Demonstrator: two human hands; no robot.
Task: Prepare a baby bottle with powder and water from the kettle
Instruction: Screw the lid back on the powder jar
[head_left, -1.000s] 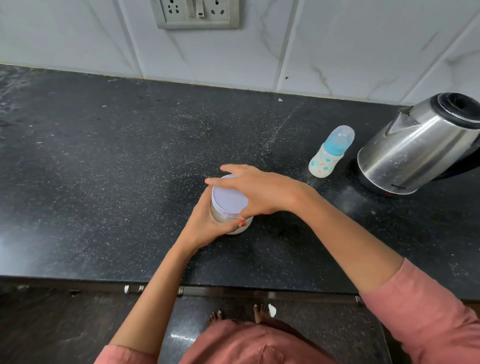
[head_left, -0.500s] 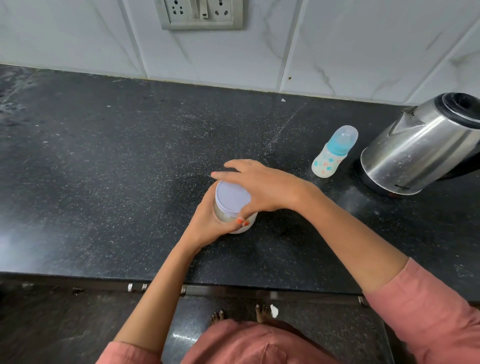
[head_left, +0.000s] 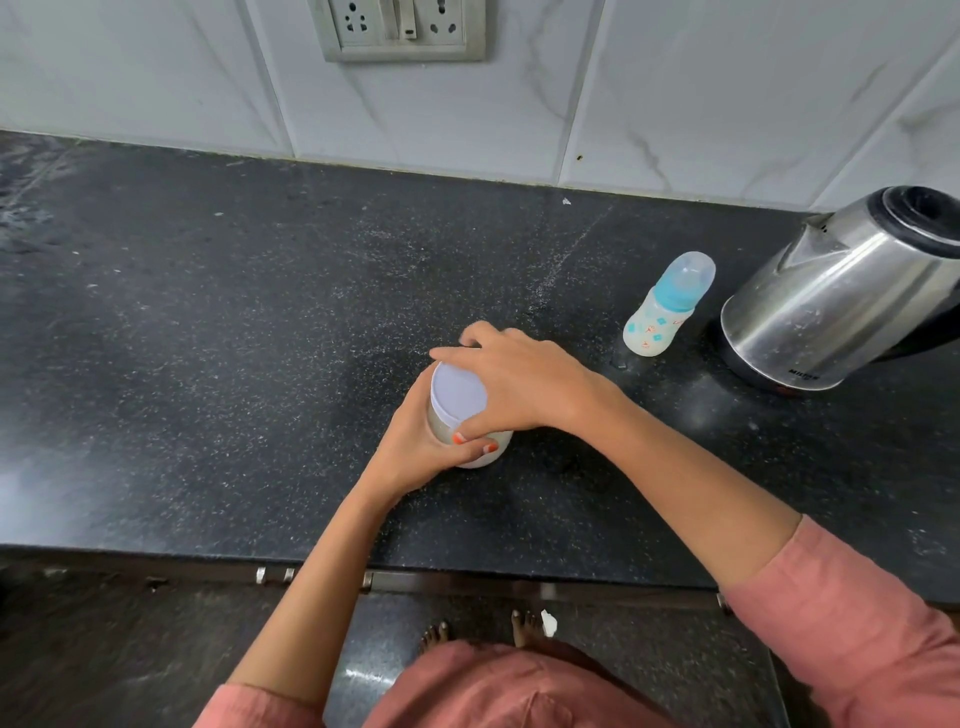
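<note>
Near the middle of the counter (head_left: 208, 338), a little toward its front edge: powder jar (head_left: 497, 448), upright, base on the black speckled stone. Pale contents show through the clear wall. Lavender lid (head_left: 457, 392) sits on top.

Left hand (head_left: 415, 447) wraps the jar's body from the left side, fingers curled round it and thumb laid across the near face. Right hand (head_left: 524, 384) comes over from the right and grips the lid, fingers hooked over the far rim and thumb on the near rim. Two orange-painted nails show on the jar's near side. Whether the lid is tight or loosened cannot be told.

Toward the right end of the counter, back of the hands: baby bottle (head_left: 667, 306), standing, white body with small coloured prints, teal collar, translucent cap on. It is well apart from the jar and just beside the kettle (head_left: 841, 296). Kettle is steel with a black lid and base, hard by the right edge, spout pointing left toward the bottle; its handle runs out of view.

Along the back edge: white marbled wall tiles (head_left: 727, 93), with a socket plate (head_left: 402, 28) set high. Fine pale dust streaks the stone behind the jar.

Below the front edge: pink sleeve (head_left: 857, 623), pink garment, bare toes (head_left: 436, 634) on dark floor.
</note>
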